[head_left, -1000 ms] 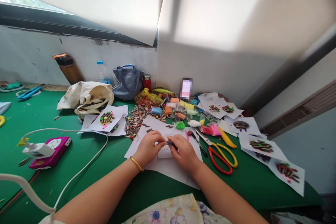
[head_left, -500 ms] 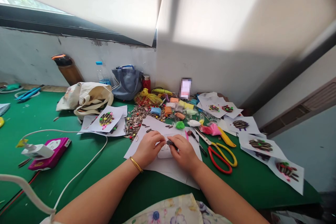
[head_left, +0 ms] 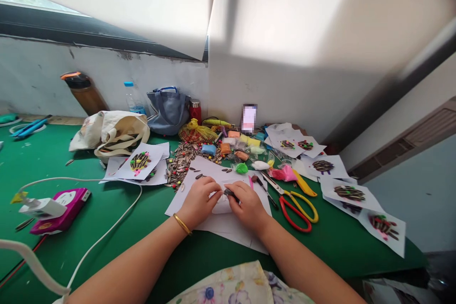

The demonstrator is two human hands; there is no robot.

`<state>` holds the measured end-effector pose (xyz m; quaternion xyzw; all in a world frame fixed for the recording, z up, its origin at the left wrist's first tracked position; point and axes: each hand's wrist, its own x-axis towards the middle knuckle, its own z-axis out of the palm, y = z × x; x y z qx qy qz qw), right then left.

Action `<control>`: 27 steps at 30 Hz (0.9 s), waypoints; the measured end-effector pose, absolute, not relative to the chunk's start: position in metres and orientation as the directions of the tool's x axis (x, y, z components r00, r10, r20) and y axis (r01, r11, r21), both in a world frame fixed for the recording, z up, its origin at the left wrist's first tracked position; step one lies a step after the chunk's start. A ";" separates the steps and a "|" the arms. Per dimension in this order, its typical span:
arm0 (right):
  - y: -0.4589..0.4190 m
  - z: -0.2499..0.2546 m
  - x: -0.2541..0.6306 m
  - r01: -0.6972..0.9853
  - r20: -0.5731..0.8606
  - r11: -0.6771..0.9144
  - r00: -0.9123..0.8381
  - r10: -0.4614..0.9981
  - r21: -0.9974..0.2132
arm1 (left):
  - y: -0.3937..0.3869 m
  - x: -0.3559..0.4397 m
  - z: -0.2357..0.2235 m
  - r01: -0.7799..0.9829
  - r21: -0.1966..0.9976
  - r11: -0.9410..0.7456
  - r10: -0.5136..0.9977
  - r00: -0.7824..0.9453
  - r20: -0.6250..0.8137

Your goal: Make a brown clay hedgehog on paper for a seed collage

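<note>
My left hand point(head_left: 200, 201), with a gold bangle at the wrist, is closed, its thumb and fingertips pinched together at the left side of a pale, see-through bit whose kind I cannot make out. Facing it, my right hand point(head_left: 248, 205) is closed on a small dark lump point(head_left: 231, 193); its kind is unclear. Both hands are over white paper sheets point(head_left: 235, 230), fingertips almost meeting. Several sunflower seeds point(head_left: 198, 176) lie on the paper's upper part. A black pen point(head_left: 272, 202) and the red-and-yellow scissors point(head_left: 295, 206) lie right of my right hand.
Behind the paper are a heap of sunflower seeds point(head_left: 180, 164) and several coloured clay packs point(head_left: 225, 148). Seed-picture sheets point(head_left: 386, 242) line the right; more paper point(head_left: 123, 171) lies left. A cloth bag point(head_left: 89, 135), a phone point(head_left: 249, 118) and a magenta box with a charger point(head_left: 73, 209) stand around.
The view has shifted slightly, so the scene sits a little further left. Both hands keep nearly the same pose over the paper, the dark lump still in my right fingers.
</note>
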<state>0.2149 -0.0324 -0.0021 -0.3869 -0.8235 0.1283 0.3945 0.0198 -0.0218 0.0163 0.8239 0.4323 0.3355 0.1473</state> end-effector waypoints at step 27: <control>-0.032 0.000 0.216 0.523 0.554 0.666 -0.380 0.741 -0.531 | -0.023 0.021 0.018 0.549 0.598 -0.584 0.807 0.314 0.499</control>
